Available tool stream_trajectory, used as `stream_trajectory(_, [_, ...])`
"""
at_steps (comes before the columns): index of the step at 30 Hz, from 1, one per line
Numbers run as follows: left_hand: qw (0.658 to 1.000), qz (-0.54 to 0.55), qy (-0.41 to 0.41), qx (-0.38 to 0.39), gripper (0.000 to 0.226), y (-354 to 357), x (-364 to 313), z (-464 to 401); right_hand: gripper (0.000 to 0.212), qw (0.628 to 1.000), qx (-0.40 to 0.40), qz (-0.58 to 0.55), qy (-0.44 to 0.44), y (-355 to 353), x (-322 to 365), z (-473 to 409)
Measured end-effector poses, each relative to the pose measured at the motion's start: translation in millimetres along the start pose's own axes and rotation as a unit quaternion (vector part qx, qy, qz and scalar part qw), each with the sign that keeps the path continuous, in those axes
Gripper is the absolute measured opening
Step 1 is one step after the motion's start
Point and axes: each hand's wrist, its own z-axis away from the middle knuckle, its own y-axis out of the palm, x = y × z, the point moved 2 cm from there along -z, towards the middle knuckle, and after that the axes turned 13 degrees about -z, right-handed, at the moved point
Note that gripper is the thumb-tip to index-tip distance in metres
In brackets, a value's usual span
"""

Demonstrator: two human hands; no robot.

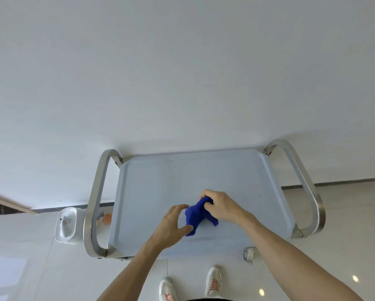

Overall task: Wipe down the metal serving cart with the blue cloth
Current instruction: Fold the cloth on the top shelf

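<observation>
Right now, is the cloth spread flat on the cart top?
No, the blue cloth is bunched up, gripped by the right hand above the cart top.

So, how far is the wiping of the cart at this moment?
Early, as far as one frame shows. The right hand grips the bunched blue cloth over the cart's top tray; the left hand touches its edge, fingers spread. No wiped streaks are visible. The tray, both handles and the hidden lower parts seem left to do.
</observation>
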Motion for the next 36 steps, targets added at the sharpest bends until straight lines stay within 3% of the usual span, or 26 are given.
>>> stream_trajectory(3, [0.998,0.058,0.019,-0.026,0.049,-7.9,-28.3,-2.5,0.025,0.999,0.004,-0.03,-0.02,-21.6,29.3,5.0])
stream_trajectory(8, [0.976,0.186,0.012,-0.113,0.009,-28.1,-56.3,1.4,0.022,0.986,-0.022,-0.151,-0.061,-53.6,61.5,11.0])
stream_trajectory(12, [0.965,0.239,0.024,-0.106,0.033,-51.5,-68.5,9.8,0.021,0.968,-0.036,-0.243,-0.055,-67.1,62.9,13.2])
stream_trajectory(18, [0.938,0.328,0.02,-0.106,0.031,-64.9,-81.3,12.0,0.023,0.953,-0.079,-0.284,-0.065,-60.0,53.7,11.2])
stream_trajectory(21, [0.898,0.428,0.021,-0.098,0.031,-70.6,-81.6,12.4,0.035,0.94,-0.132,-0.307,-0.069,-55.6,46.5,15.9])
stream_trajectory(24, [0.853,0.506,-0.009,-0.127,0.026,-78.2,-78.4,10.2,0.024,0.933,-0.182,-0.288,-0.113,-44.2,42.8,31.0])
stream_trajectory(31, [0.743,0.626,-0.159,-0.176,0.022,-83.2,-63.9,-1.2,0.057,0.951,-0.107,-0.085,-0.278,5.1,39.1,55.4])
stream_trajectory(34, [0.707,0.657,-0.197,-0.175,0.019,-80.4,-60.6,-0.7,0.043,0.94,-0.158,-0.095,-0.288,10.9,46.8,52.3])
stream_trajectory(36, [0.696,0.668,-0.199,-0.17,0.018,-80.5,-59.2,-0.4,0.029,0.943,-0.144,-0.111,-0.28,2.7,51.0,50.8])
